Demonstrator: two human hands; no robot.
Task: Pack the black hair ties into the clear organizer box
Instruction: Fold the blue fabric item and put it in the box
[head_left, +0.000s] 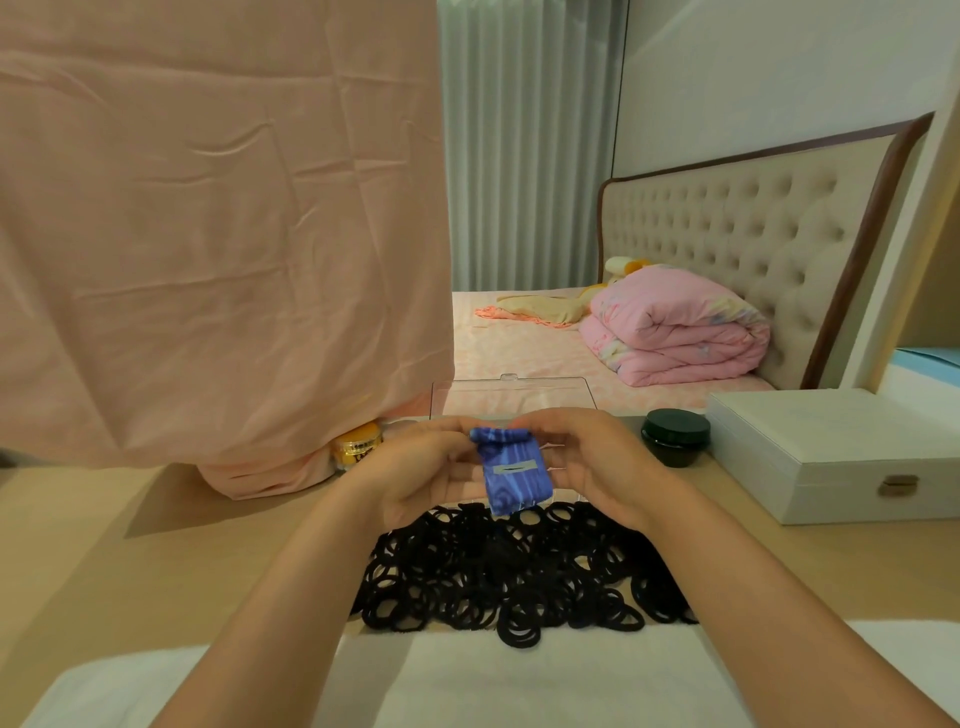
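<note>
Head view: both hands meet at the middle of the tabletop (130, 561) and hold a blue packet (511, 475) between them. The left hand (421, 467) curls its fingers round the packet's left edge, and the right hand (597, 462) pinches its rolled top from the right. The packet hangs just above the far edge of a wide heap of hair ties (509, 571), which lies loose on the tabletop in front of the person. The near side of the heap spills onto a white cloth (467, 675).

The box (519, 400) stands just behind the hands with its clear lid raised; its base is mostly hidden by them. Right of it are a dark jar (675, 435) and a white case (831, 447). On the left, a yellow jar (358, 446) peeps from under a pink sheet (218, 234). A bed with a folded quilt (675, 332) lies beyond.
</note>
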